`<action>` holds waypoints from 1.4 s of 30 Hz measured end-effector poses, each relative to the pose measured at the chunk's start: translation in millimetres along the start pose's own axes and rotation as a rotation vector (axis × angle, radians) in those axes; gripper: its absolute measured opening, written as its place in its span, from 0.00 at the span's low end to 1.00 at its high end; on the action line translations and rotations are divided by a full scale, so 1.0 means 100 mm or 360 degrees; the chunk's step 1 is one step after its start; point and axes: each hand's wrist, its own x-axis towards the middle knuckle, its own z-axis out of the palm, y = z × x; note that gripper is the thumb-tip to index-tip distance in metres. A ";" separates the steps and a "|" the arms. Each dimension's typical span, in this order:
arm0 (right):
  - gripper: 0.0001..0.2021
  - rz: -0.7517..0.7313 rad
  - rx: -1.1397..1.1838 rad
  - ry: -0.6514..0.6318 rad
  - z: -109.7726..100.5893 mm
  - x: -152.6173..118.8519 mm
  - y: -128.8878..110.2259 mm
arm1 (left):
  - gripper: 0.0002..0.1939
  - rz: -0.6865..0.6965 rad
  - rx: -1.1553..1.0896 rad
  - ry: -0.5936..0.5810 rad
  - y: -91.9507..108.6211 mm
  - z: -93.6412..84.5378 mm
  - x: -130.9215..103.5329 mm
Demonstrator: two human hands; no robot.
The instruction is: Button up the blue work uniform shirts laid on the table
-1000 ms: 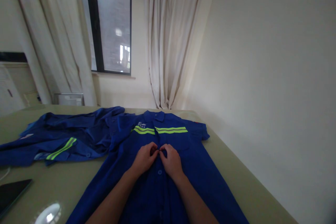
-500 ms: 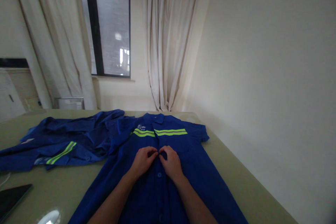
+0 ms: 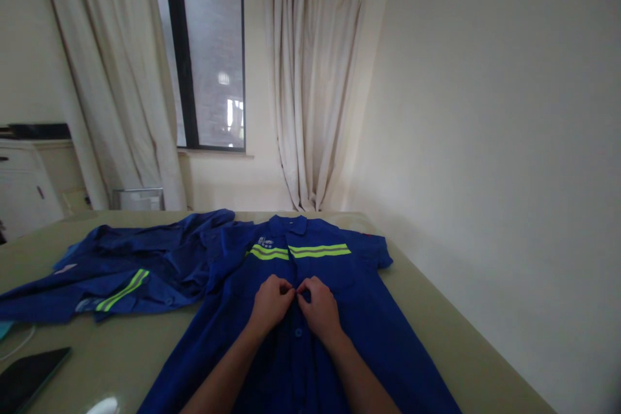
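Observation:
A blue short-sleeved shirt (image 3: pixel 369 336) with yellow-green reflective stripes lies spread out, its collar at the far end. My left hand (image 3: pixel 273 303) pinches the front placket just below the chest stripes. Right beside it, my right hand (image 3: pixel 319 307) pinches the same placket, and the fingertips of both hands nearly meet. Whatever small part sits between the fingertips is hidden. A round blue button (image 3: pixel 298 332) shows on the placket below my hands.
A second blue garment (image 3: pixel 160 259) lies crumpled to the left, touching the shirt. A dark flat device (image 3: pixel 32 375) and a white cable (image 3: pixel 19 344) are at the left on the greenish table (image 3: pixel 130 352). A wall (image 3: pixel 485 174) borders the table's right side.
The view has shifted slightly, so everything appears a little lower and farther right. Both hands keep pinching the placket at about the same spot.

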 end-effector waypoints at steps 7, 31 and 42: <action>0.05 -0.0059 -0.0052 -0.0025 0.02 -0.02 -0.02 | 0.07 -0.0002 -0.0006 -0.0190 -0.10 -0.05 0.12; 0.11 0.0173 0.0346 -0.0124 -0.02 0.18 0.10 | 0.14 0.0559 0.0449 -0.0088 -0.02 -0.01 -0.07; 0.13 0.0256 -0.0455 -0.0170 -0.10 -0.12 -0.24 | 0.29 0.0495 0.0905 0.0096 -0.21 0.17 -0.40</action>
